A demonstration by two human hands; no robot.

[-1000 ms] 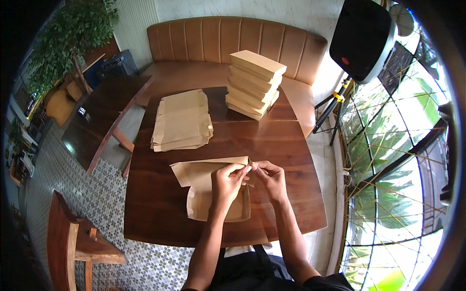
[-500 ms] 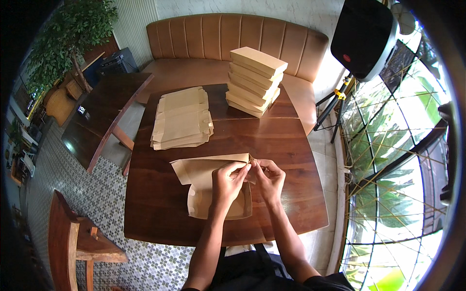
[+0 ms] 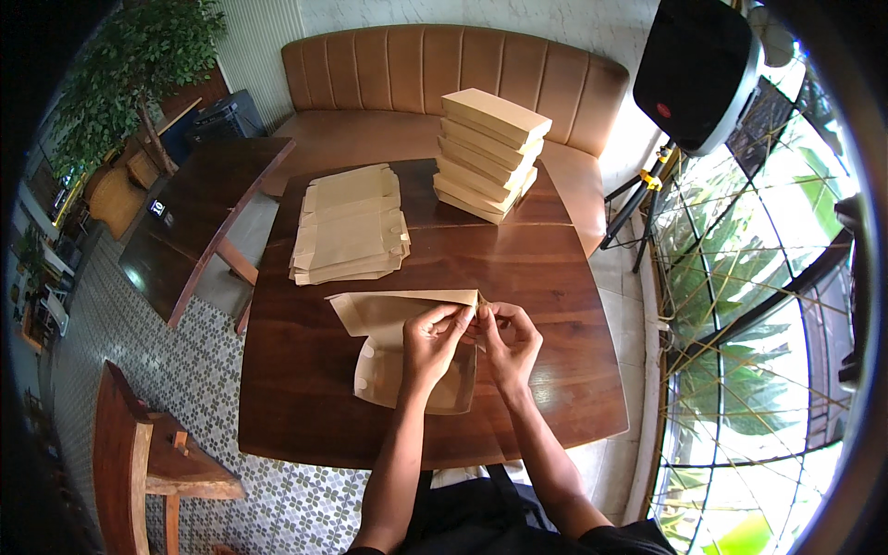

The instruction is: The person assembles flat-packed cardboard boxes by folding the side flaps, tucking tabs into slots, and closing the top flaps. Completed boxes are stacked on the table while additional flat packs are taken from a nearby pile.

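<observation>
A brown cardboard box (image 3: 377,381) lies partly folded near the front of the wooden table, its tray part toward me and its lid raised on the far side. My left hand (image 3: 433,344) pinches the lid near its right corner. Close beside it, my right hand (image 3: 511,340) also pinches that corner, fingertips almost touching those of the left. The small flaps between the fingers are mostly hidden. Farther back lies a pile of flat cardboard blanks (image 3: 350,222). To its right rises a stack of folded boxes (image 3: 492,153).
The wooden table (image 3: 305,407) has a curved front edge. Behind it runs a brown padded bench (image 3: 388,74). A black speaker (image 3: 694,74) on a tripod stands at the right, by a gridded window. A second table (image 3: 208,203) and a wooden chair (image 3: 125,453) are at the left.
The box's tray part has shifted slightly toward the left and tilted a little. Both hands remain pinched at the lid's right corner, with only small finger movement.
</observation>
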